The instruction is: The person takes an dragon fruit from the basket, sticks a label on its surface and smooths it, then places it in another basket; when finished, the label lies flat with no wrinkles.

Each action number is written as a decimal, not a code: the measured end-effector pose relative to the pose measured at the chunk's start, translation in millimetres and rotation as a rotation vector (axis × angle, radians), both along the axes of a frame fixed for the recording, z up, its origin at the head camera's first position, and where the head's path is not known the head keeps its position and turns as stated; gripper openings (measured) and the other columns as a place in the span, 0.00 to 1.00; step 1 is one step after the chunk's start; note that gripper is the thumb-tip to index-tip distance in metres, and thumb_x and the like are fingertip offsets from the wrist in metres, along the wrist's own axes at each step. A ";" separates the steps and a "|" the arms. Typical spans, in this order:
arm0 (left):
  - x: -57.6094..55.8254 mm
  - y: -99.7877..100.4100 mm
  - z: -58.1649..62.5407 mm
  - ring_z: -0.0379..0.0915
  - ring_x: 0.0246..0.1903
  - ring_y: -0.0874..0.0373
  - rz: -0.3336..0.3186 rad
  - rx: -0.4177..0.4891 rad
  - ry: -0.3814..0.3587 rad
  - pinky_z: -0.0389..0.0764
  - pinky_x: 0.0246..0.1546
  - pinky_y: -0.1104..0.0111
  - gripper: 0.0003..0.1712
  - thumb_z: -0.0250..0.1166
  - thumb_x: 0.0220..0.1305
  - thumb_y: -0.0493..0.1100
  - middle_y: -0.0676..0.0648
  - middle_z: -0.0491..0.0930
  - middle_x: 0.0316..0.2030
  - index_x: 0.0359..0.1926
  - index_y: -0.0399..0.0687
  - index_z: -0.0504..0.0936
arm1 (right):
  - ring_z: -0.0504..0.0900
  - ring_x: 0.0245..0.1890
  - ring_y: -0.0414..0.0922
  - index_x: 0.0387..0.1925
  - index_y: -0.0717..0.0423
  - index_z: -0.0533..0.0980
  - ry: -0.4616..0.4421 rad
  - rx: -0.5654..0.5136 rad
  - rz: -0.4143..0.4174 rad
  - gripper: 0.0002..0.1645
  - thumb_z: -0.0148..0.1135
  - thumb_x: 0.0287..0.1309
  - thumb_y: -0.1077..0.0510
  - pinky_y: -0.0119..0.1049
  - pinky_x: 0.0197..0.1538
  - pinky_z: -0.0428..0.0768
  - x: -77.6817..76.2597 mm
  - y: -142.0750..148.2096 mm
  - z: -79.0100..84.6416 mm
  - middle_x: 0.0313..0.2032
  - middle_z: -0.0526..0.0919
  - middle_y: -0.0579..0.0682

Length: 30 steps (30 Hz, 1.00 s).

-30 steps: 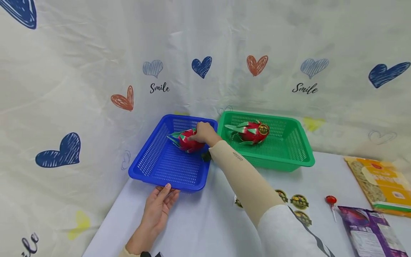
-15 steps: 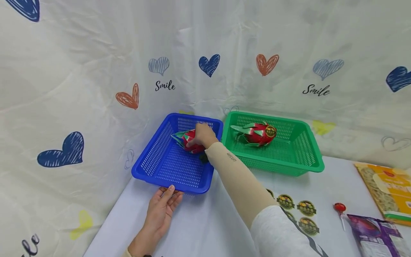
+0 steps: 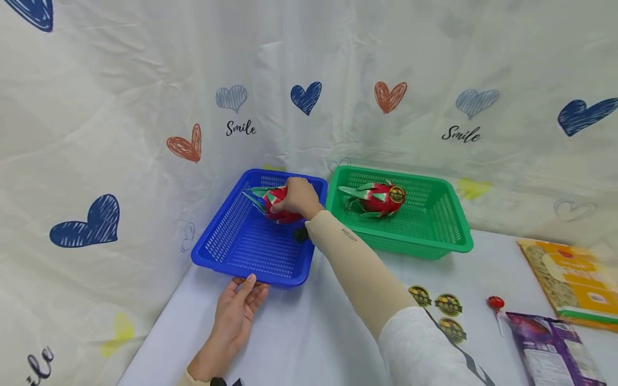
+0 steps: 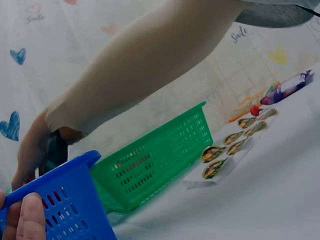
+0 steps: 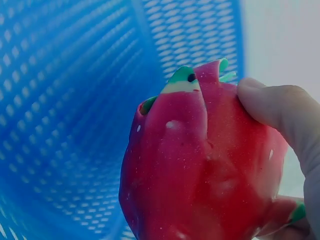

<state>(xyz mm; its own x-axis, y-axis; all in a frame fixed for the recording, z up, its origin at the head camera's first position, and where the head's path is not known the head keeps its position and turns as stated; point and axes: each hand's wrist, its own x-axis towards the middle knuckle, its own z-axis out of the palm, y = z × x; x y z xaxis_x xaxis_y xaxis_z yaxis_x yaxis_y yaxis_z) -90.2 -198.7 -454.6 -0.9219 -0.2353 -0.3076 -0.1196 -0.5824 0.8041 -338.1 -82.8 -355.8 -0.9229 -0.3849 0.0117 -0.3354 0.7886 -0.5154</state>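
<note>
My right hand (image 3: 301, 198) grips a red dragon fruit (image 5: 195, 160) with green-tipped scales, inside the far part of the blue plastic basket (image 3: 222, 267). In the right wrist view, the thumb (image 5: 265, 102) presses on the fruit's side. The basket's near rim is held by my left hand (image 3: 234, 319), thumb over the edge and fingers beneath. In the left wrist view that hand's fingers (image 4: 32, 217) lie on the basket's edge. Another dragon fruit (image 3: 374, 201), bearing a round black-and-gold sticker (image 3: 397, 194), lies in the green basket (image 3: 405, 244) to the right.
Several round stickers (image 3: 448, 304) lie on a backing sheet (image 4: 220, 180) by my right forearm. Further right are a red lollipop (image 3: 495, 303), a purple bag (image 3: 552, 346) and a yellow bag (image 3: 574, 279). A heart-printed curtain (image 3: 270, 53) hangs behind the baskets.
My right hand and the dragon fruit have shifted slightly left and away within the blue basket. My left hand keeps its hold on the near rim. The head view swayed a little.
</note>
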 end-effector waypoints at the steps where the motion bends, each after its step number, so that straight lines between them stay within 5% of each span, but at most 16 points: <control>1: -0.2 0.0 -0.2 0.87 0.38 0.64 -0.004 -0.001 0.001 0.87 0.48 0.73 0.10 0.62 0.77 0.44 0.54 0.86 0.36 0.49 0.47 0.71 | 0.83 0.47 0.49 0.55 0.57 0.77 0.005 -0.019 0.012 0.40 0.83 0.46 0.41 0.42 0.53 0.87 2.7 2.1 4.9 0.49 0.85 0.53; 8: -2.8 -1.7 4.8 0.87 0.38 0.65 -0.020 -0.005 0.037 0.87 0.46 0.75 0.08 0.61 0.77 0.45 0.55 0.86 0.37 0.48 0.48 0.73 | 0.82 0.49 0.47 0.57 0.57 0.77 0.071 -0.087 0.083 0.41 0.83 0.46 0.41 0.39 0.50 0.87 21.2 26.1 45.9 0.50 0.85 0.52; 14: 2.2 2.8 4.1 0.87 0.38 0.64 -0.044 0.044 0.071 0.87 0.44 0.76 0.05 0.60 0.78 0.44 0.55 0.86 0.38 0.47 0.50 0.74 | 0.81 0.49 0.47 0.60 0.56 0.77 0.077 -0.119 0.092 0.43 0.83 0.46 0.41 0.40 0.48 0.88 47.6 70.0 64.2 0.51 0.85 0.51; 30: 5.4 2.7 4.8 0.86 0.42 0.64 -0.144 0.129 0.103 0.86 0.46 0.77 0.09 0.54 0.81 0.44 0.54 0.84 0.42 0.56 0.50 0.68 | 0.81 0.55 0.49 0.62 0.55 0.78 0.135 -0.105 0.056 0.44 0.84 0.45 0.43 0.45 0.46 0.89 120.8 201.3 42.5 0.56 0.84 0.52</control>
<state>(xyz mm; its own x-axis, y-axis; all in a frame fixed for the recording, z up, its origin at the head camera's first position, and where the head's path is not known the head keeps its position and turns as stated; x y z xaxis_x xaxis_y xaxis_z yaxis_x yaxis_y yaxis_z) -84.8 -195.9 -449.9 -0.9713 -0.0636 -0.2290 -0.1300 -0.6643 0.7360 -217.3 118.5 -313.3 -0.8874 -0.4258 0.1767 -0.4489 0.7109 -0.5413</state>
